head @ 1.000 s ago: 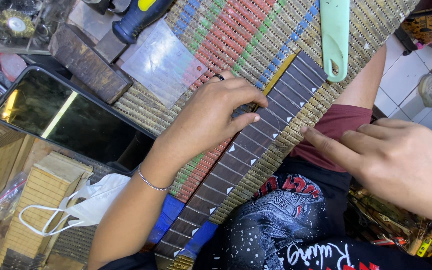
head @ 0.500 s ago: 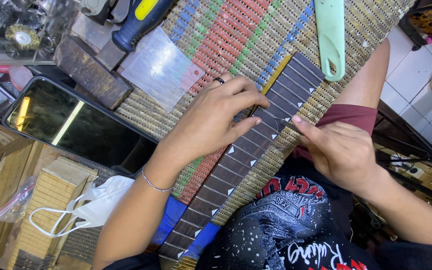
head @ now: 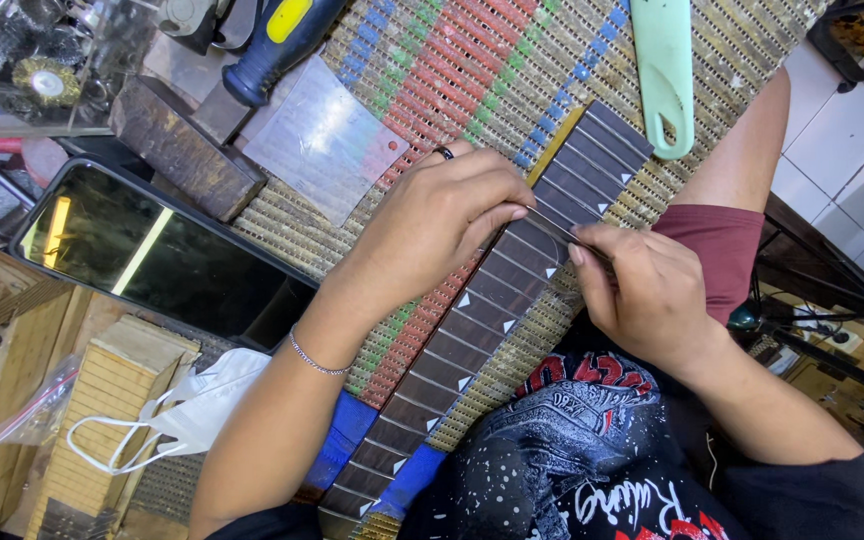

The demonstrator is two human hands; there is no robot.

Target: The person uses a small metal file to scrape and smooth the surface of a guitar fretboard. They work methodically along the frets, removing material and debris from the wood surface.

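2 bare hands at centre frame, both pinching 1 thin silver fret wire (head: 552,226) laid across 1 long dark wooden guitar fretboard (head: 497,310) with white triangular markers. Left hand (head: 442,215), centre of frame, resting on the fretboard's upper edge, thumb and forefinger closed narrowly on the wire's left end; 1 dark ring (head: 444,153) on a finger, 1 thin silver chain bracelet (head: 314,356) at the wrist. Right hand (head: 647,290), right of centre, fingers curled and tips closed narrowly on the wire's right end, just at the fretboard's lower edge. Fretboard running diagonally from bottom centre to upper right, lying on 1 striped woven mat (head: 472,70) of red, green, blue and tan.

Around it: 1 pale green plastic handle (head: 664,70) at top right, on the mat, apart from the fretboard. 1 thin rectangular metal plate (head: 322,140) at upper left of centre, near the left hand. 1 dark wooden block (head: 184,150) just beside the plate. 1 blue and yellow tool handle (head: 277,45) at top. 1 black-framed mirror (head: 142,260) at left. 1 white face mask (head: 187,410) at lower left. 2 strips of blue tape (head: 342,440) at the fretboard's lower end.
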